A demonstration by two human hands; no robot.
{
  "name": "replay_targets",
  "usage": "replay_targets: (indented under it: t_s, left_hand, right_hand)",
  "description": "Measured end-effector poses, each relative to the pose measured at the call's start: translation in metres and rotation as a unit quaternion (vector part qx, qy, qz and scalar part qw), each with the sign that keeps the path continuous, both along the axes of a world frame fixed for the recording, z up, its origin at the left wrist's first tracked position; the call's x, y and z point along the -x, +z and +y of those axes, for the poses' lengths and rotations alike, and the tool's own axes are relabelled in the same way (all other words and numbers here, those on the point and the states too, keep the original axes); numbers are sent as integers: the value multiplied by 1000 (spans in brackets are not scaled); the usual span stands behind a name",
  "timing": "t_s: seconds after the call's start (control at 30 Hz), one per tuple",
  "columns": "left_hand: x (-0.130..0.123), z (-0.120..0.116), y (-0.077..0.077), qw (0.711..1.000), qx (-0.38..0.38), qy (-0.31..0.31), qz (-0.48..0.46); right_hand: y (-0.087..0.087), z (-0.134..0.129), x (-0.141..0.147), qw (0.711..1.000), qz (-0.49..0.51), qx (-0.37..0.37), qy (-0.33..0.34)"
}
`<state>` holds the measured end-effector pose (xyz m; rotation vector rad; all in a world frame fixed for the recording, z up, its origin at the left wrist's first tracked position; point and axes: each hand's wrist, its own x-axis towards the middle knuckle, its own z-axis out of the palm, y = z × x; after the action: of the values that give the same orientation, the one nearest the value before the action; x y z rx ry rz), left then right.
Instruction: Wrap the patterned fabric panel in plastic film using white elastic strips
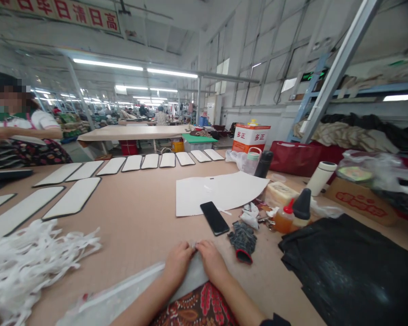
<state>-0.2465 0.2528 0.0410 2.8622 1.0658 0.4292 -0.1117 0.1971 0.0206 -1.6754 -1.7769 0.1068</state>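
My left hand (178,261) and my right hand (210,259) meet at the near edge of the table, their fingertips almost touching. Both have closed fingers pinching the upper edge of a clear plastic bag (132,290). The bag spreads under my left forearm toward the lower left, with a whitish strip along one side and a small red spot near its end. What lies between the fingertips is too small to make out. Just beyond my hands is a black phone (214,218). A grey knitted glove with a red cuff (242,240) lies right of my right hand.
White strips (30,258) are heaped at left. White dark-edged panels (73,197) line the table's left and far side. A white sheet (214,192) lies ahead. Right are a red-capped glue bottle (283,218) and black sheets (353,267). A person (23,122) stands at far left.
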Motion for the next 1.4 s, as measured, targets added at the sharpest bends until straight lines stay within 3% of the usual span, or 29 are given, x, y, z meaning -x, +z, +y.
replay_targets:
  t_s: [0.13, 0.27, 0.67, 0.77, 0.9, 1.07, 1.2, 1.4]
  left_hand:
    - [16, -5, 3, 998, -37, -38, 46]
    - [38, -6, 2, 996, -51, -36, 61]
    - [125, -13, 9, 997, -6, 10, 80]
    - [132, -16, 5, 997, -17, 12, 78]
    - [135, -16, 0, 998, -9, 30, 46]
    - [152, -8, 4, 987, 110, 102, -50]
    - [165, -5, 9, 970, 179, 151, -73]
    - [163, -9, 5, 978, 138, 137, -68]
  right_hand:
    - [5, -10, 1, 995, -92, 8, 39]
    - [10, -16, 4, 984, -166, 40, 42]
    - [34, -21, 20, 965, -225, 132, 15]
    - [38, -16, 38, 962, -237, 135, 7]
    - [32, -13, 63, 967, -223, 105, 62]
    - [22, -17, 53, 964, -240, 94, 67]
    - [23, -13, 48, 957, -262, 116, 40]
    - [22, 3, 81, 963, -239, 110, 51]
